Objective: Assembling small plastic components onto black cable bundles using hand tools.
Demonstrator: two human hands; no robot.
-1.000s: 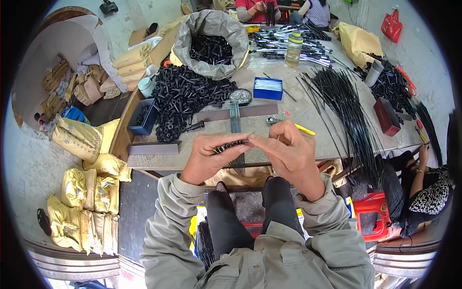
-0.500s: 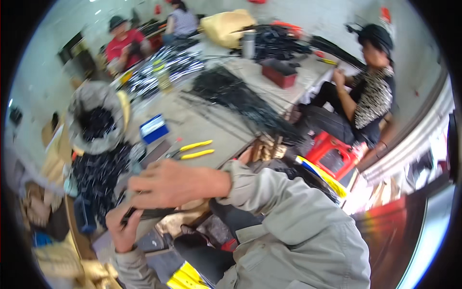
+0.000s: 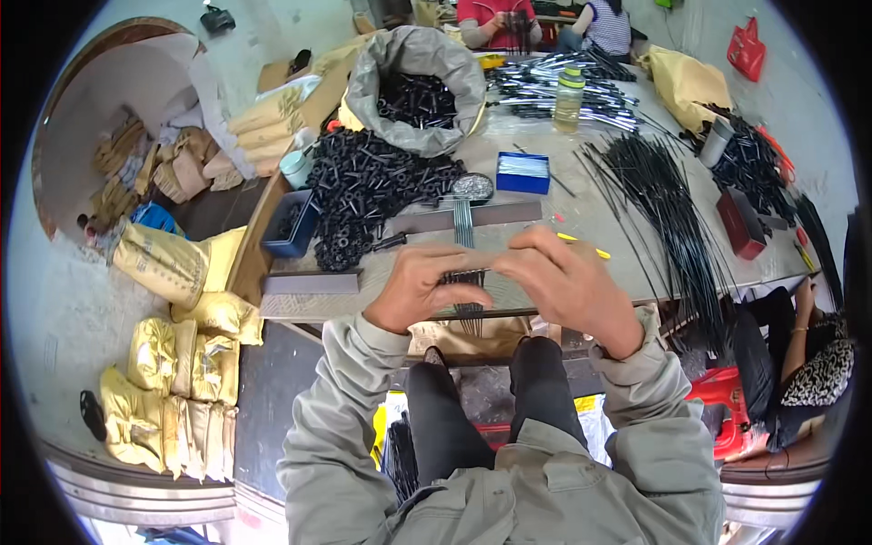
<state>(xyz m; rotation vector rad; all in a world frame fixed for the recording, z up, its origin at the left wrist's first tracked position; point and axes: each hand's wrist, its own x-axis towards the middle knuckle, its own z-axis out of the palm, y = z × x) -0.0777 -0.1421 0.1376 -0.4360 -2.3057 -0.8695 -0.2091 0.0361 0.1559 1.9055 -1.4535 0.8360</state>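
Note:
A row of thin metal rods (image 3: 463, 222) lies side by side across a grey bar (image 3: 520, 213) at the table's front edge, with lower ends sticking out toward me. My left hand (image 3: 422, 283) is curled over the rods, its thumb below and fingers above, rods showing between them. From the right, my right hand (image 3: 568, 283) reaches in with bent fingers, its fingertips meeting those of my left hand. What the right fingertips pinch, if anything, is hidden. Beyond and to the left is a heap of small black tube-like pieces and rings (image 3: 363, 186).
A grey sack (image 3: 359, 86) of black pieces stands behind the heap. Nearby are a blue box (image 3: 522, 182) of thin pins, a dark blue bin (image 3: 291, 238), and a bottle (image 3: 569, 98). Long black rods (image 3: 668, 213) overhang the front edge at right. A person (image 3: 813, 359) sits at right.
My view has swung left, bringing the wrapped packages and the front edge into sight. My hands, earlier one above the other, now meet side by side over the rods.

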